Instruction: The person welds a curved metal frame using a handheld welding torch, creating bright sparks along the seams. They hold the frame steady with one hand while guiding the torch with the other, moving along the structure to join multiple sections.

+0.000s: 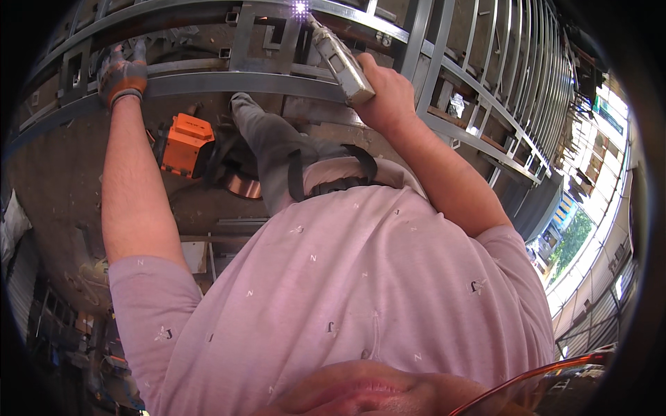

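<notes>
My right hand [387, 93] is bare and closed around the rear of a pale, worn handheld welding gun [341, 64]. The gun slants up and to the left. At its tip a bright violet-white arc [300, 8] glows on a bar of a metal frame [208, 83] made of square steel tubes. My left hand [123, 78], in an orange and grey work glove, rests at the frame's left part, with its fingers stretched away from me and apart. The exact contact of those fingers with the tube is partly hidden.
Below the frame stands an orange machine [186, 145] with a copper-coloured wire spool [243, 184] beside it. To the right, a long barred metal panel [503, 76] stretches back. My leg [267, 135] reaches under the frame's near rail. A white sheet [195, 255] lies on the floor.
</notes>
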{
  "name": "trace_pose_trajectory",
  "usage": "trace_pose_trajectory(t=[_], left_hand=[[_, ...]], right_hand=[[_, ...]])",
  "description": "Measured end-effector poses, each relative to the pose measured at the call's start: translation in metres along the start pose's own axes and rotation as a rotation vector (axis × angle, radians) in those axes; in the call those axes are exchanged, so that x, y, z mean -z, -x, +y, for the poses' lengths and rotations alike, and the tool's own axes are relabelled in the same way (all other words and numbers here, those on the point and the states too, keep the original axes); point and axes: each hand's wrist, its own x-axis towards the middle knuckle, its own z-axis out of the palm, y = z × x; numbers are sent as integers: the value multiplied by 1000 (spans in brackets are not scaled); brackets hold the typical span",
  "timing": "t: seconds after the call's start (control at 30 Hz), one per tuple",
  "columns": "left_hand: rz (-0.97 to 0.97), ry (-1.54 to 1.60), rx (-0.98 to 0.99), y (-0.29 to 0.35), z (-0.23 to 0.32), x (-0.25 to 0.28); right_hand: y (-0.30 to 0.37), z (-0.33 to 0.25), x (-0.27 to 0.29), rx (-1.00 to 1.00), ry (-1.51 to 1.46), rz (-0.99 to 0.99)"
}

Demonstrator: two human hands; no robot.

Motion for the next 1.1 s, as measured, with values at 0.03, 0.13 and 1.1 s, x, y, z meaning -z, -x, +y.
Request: trace_pose_trajectory(t=[0.03,0.13,1.1], left_hand=[[10,15,-4,-3,-4,-4],[47,40,-19,-9,-14,-15],[83,78,-67,-12,-12,-19]], right_hand=[[0,-3,2,-15,-4,2],[-1,-4,0,-12,-1,31],[4,0,3,-53,38,6]])
